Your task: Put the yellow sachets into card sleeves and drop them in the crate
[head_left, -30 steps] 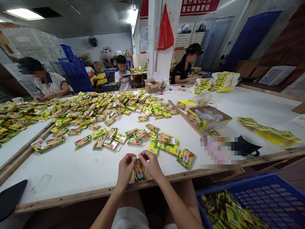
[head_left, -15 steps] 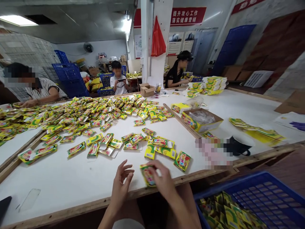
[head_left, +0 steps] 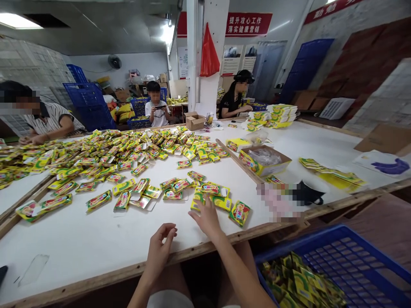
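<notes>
My right hand [head_left: 207,217] reaches over the near edge of a small cluster of boxes, fingers spread. Its fingertips are at a small yellow candy box [head_left: 196,200], apparently touching it, not closed round it. Beside that hand lie another yellow box [head_left: 223,202] and a green-and-yellow box [head_left: 239,213] with red fruit pictures. My left hand [head_left: 162,241] hovers near the table's front edge, fingers loosely curled, thumb apart, holding nothing. More small boxes [head_left: 141,188] lie scattered beyond both hands on the white table [head_left: 105,244].
A large heap of boxes [head_left: 105,147] covers the far left. An open carton [head_left: 263,160] holds clear plastic. The blue basket [head_left: 362,261] at lower right contains many packets. A wooden strip [head_left: 239,162] crosses the table. Several people sit around it.
The candy box that was in my right hand is no longer there. That hand has moved forward to the cluster, its fingers now spread. My left hand stays near the edge.
</notes>
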Action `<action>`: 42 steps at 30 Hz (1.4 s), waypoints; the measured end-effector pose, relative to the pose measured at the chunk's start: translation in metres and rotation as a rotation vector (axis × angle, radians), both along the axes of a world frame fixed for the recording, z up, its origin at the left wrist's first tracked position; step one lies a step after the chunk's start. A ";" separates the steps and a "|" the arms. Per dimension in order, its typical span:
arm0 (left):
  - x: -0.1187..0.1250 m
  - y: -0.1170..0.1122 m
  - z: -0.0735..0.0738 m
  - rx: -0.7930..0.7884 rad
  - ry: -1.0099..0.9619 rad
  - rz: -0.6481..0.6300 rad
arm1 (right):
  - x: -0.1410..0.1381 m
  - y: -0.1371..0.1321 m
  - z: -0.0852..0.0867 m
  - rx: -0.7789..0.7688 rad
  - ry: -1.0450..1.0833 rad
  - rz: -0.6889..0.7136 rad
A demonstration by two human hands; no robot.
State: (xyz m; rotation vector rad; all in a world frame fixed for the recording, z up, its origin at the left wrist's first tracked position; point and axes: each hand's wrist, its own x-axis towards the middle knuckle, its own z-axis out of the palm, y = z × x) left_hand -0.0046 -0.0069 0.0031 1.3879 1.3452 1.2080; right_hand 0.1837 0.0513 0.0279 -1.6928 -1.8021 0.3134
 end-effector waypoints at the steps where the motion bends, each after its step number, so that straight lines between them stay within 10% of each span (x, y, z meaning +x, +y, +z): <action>1: -0.002 0.000 0.000 -0.008 -0.020 0.006 | -0.014 0.007 -0.003 -0.010 -0.029 -0.026; 6: -0.004 0.006 -0.008 -0.029 -0.082 0.034 | -0.034 -0.001 -0.018 0.027 0.040 -0.041; 15: 0.007 0.012 -0.002 -0.012 -0.351 0.034 | -0.042 -0.045 -0.027 -0.367 1.320 0.256; 31: -0.002 0.011 0.003 -0.028 -0.252 -0.088 | -0.034 -0.018 -0.020 -0.140 0.719 0.360; 42: -0.024 0.017 0.000 0.069 0.044 -0.066 | -0.047 -0.005 -0.034 -0.188 0.871 0.361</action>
